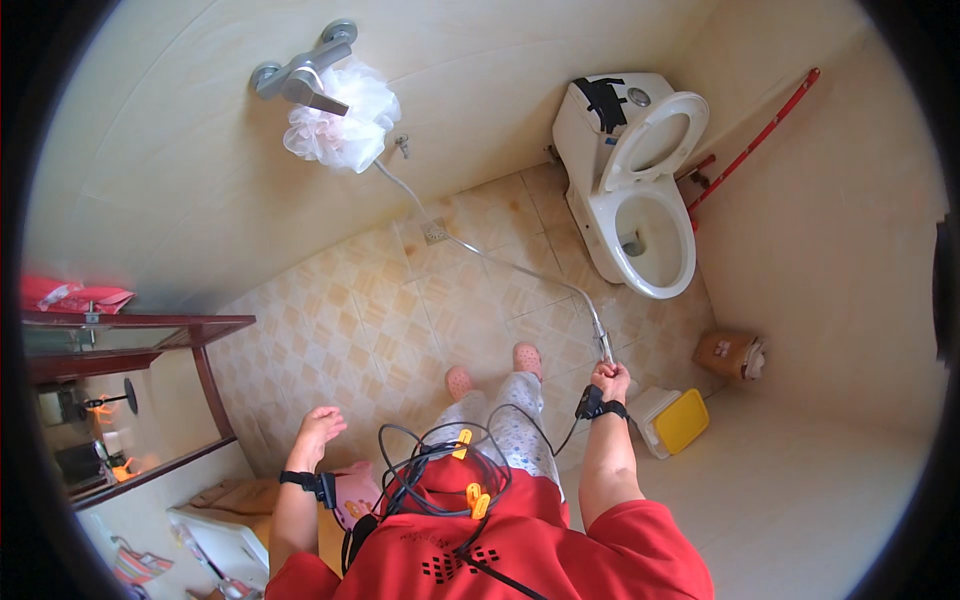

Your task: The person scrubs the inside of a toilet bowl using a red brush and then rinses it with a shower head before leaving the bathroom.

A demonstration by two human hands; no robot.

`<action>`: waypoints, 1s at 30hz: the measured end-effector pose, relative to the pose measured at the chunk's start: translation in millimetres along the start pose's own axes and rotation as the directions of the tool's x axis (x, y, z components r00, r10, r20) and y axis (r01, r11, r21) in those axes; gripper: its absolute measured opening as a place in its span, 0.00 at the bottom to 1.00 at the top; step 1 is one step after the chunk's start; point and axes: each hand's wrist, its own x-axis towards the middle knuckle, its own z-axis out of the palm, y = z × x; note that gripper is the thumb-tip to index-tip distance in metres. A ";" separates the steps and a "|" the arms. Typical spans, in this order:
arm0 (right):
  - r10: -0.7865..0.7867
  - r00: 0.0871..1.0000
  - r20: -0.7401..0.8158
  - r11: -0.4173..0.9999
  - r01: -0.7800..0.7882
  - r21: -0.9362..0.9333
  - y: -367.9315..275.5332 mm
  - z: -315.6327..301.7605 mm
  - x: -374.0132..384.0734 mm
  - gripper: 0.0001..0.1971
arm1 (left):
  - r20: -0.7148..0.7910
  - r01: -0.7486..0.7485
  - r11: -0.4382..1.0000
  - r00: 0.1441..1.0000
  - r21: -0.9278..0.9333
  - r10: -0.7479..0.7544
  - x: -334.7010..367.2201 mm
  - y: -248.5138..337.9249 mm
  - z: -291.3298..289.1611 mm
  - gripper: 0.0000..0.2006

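My right hand [610,381] is closed around the silver end of a shower hose [520,268]; a shower handset [603,342] seems to be in the grip, its far part hidden by the fingers. The hose runs across the floor up to a chrome mixer tap [305,78] on the wall. A white bath puff [350,120] hangs below that tap. My left hand [322,424] is held out over the floor on the left, fingers stretched and holding nothing. Ahead on the right stands a white toilet [650,235] with its lid and seat raised.
A red pole [760,140] leans by the toilet. Along the right wall are a brown bag [728,353] and a white bin with a yellow lid [682,423]. A floor drain [434,231] lies under the hose. Looped black cables [400,470] hang at my front. On the left is a doorway frame [215,390].
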 end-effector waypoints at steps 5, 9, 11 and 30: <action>-0.015 1.000 0.020 0.997 0.013 0.070 19.1 28.0 4.8 0.09 | -0.020 0.015 0.999 1.000 0.043 -0.014 -1.0 4.4 -2.9 0.15; 0.000 0.999 0.047 1.000 -0.001 0.008 27.2 38.0 -2.7 0.10 | -0.035 0.012 0.999 0.999 0.030 -0.011 -2.4 -1.2 -6.6 0.15; -0.045 0.998 0.043 0.998 0.046 -0.032 29.0 36.0 -5.6 0.12 | -0.020 0.010 1.000 1.000 0.025 -0.010 -2.6 -5.5 -7.1 0.15; 0.024 1.000 -0.006 0.979 -0.025 -0.201 52.0 35.7 16.5 0.13 | -0.002 0.011 1.000 1.000 0.017 -0.011 -5.9 -12.8 -4.8 0.15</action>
